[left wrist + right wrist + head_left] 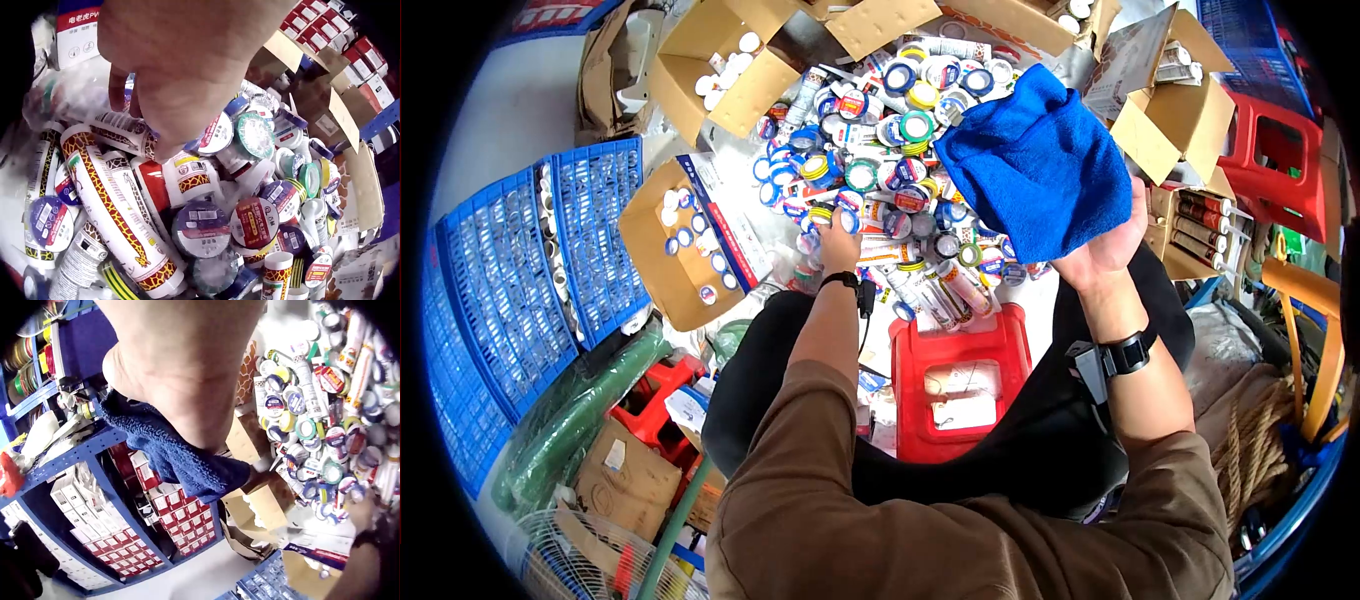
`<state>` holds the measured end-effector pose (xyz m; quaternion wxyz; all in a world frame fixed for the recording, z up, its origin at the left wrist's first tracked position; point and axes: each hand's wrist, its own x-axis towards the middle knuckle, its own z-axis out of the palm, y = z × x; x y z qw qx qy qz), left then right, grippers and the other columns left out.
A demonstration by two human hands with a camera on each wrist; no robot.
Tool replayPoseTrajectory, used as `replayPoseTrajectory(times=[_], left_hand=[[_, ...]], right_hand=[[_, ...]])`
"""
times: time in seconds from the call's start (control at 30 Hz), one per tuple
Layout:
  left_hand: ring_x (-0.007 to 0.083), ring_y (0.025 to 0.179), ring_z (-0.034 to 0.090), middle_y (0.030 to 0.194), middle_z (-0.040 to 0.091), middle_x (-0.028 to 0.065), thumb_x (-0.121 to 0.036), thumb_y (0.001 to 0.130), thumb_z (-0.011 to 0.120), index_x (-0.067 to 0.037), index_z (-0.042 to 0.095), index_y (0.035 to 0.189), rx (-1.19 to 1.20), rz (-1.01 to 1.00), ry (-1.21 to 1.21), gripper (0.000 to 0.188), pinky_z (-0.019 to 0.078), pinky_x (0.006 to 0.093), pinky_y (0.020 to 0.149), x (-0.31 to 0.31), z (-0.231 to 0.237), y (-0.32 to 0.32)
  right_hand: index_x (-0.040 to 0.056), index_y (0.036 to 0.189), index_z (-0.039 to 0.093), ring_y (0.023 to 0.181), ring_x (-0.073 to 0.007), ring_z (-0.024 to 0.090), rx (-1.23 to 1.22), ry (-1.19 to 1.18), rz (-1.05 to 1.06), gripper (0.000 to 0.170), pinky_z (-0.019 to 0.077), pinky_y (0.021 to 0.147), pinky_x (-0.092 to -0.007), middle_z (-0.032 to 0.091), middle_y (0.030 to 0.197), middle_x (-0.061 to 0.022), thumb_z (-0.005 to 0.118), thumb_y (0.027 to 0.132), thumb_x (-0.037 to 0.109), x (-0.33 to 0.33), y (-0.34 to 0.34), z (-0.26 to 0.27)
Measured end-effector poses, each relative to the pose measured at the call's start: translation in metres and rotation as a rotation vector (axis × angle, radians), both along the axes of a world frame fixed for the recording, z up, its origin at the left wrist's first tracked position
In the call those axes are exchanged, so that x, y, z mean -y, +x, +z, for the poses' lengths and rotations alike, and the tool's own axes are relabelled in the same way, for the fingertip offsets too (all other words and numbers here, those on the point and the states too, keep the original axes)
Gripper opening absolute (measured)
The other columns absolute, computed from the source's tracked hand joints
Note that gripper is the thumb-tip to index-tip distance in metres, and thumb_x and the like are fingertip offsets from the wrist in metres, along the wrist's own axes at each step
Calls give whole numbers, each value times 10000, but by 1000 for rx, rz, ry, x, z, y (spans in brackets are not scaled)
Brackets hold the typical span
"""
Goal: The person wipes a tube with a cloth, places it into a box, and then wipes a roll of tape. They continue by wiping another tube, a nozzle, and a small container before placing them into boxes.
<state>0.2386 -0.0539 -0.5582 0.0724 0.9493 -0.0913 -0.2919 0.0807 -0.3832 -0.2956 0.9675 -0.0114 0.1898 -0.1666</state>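
Note:
My right hand (pixel 1103 245) holds up a blue cloth (pixel 1040 165) by its lower right part, above the right side of a heap of tape rolls. In the right wrist view the cloth (pixel 181 456) hangs in folds below the hand, and the fingertips are hidden. The left hand (pixel 838 245) reaches down into the heap, its fingers among the rolls. Right beside its thumb is a tape roll (pixel 215 132) with a white face and red label. I cannot tell whether the left fingers pinch a roll. White sealant cartridges (pixel 115 206) with a giraffe pattern lie below this hand.
An open carton with rolls (pixel 665 250) stands left of the heap. More cartons (pixel 730 105) sit behind it, and another (pixel 1170 125) to the right. Blue crates (pixel 500 300) stand far left. A red stool (pixel 960 440) is between the knees; another red stool (pixel 1270 165) is at right.

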Motion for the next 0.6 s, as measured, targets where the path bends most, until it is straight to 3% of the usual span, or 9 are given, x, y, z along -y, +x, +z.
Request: replayPoseTrajectory(times=[0.13, 0.2, 0.23, 0.27, 0.33, 0.4, 0.47, 0.53, 0.6], left_hand=[[372, 1137, 570, 1201, 578, 199, -277, 716, 825, -99, 543, 1299, 34, 100, -10, 671, 483, 459, 925, 12, 14, -5], [384, 1048, 613, 1099, 641, 198, -310, 691, 844, -70, 589, 1227, 145, 98, -225, 640, 494, 445, 883, 17, 14, -4], [285, 955, 665, 1020, 679, 169, -294, 737, 834, -42, 604, 1188, 127, 99, -321, 565, 511, 363, 820, 20, 14, -4], [159, 899, 659, 1031, 672, 109, -224, 839, 773, -17, 586, 1206, -190, 323, -541, 461, 507, 271, 774, 25, 14, -3], [84, 905, 617, 1043, 653, 66, -135, 921, 683, 10, 551, 1242, -451, 381, -1137, 376, 491, 224, 794, 56, 66, -13], [116, 913, 623, 1064, 648, 60, -78, 932, 649, 24, 516, 1279, -570, 354, -1276, 385, 493, 248, 845, 93, 155, -24], [145, 1130, 565, 1277, 581, 110, 6, 887, 658, 54, 458, 1353, -599, 237, -1393, 509, 469, 284, 942, 116, 212, -38], [177, 1094, 580, 1217, 602, 109, -14, 824, 688, 41, 536, 1287, -509, 142, -1394, 490, 475, 304, 924, 134, 267, -59], [234, 1028, 600, 1124, 612, 121, -31, 732, 716, 7, 644, 1143, -99, -171, -1337, 419, 478, 325, 895, 145, 294, -67]], right_hand=[[41, 1305, 565, 1247, -373, 516, 3, -19, 34, 613, 352, 1103, -511, 552, 1360, -196, 451, 895, 482, -3, 3, 0], [38, 1331, 546, 1260, -370, 507, 42, -17, 60, 623, 347, 1109, -501, 535, 1378, -196, 450, 894, 471, -3, 2, -4], [34, 1358, 526, 1272, -366, 497, 78, -26, 81, 635, 342, 1115, -491, 518, 1397, -197, 448, 894, 461, -4, 2, -3], [34, 1358, 526, 1272, -366, 497, 96, -19, 75, 635, 342, 1115, -491, 518, 1397, -197, 448, 894, 461, -8, 5, 2], [18, 1422, 457, 1310, -346, 467, -43, -226, 60, 685, 319, 1135, -460, 467, 1445, -191, 447, 886, 445, -20, 16, 22], [-11, 1449, 412, 1362, -292, 417, -107, -715, 71, 710, 280, 1150, -408, 437, 1470, -181, 439, 890, 426, -29, 14, 13], [7, 1414, 467, 1374, -288, 403, -93, -1473, 138, 601, 267, 1151, -434, 453, 1464, -167, 457, 936, 371, -37, 8, 25], [121, 1322, 578, 1365, -394, 379, 11, -2133, 77, 411, 256, 1144, -506, 474, 1422, -182, 535, 926, 225, -42, 5, 38], [143, 1302, 590, 1352, -421, 381, -144, -2032, -173, 391, 288, 1127, -503, 448, 1436, -184, 561, 914, 183, -50, 1, 45]])
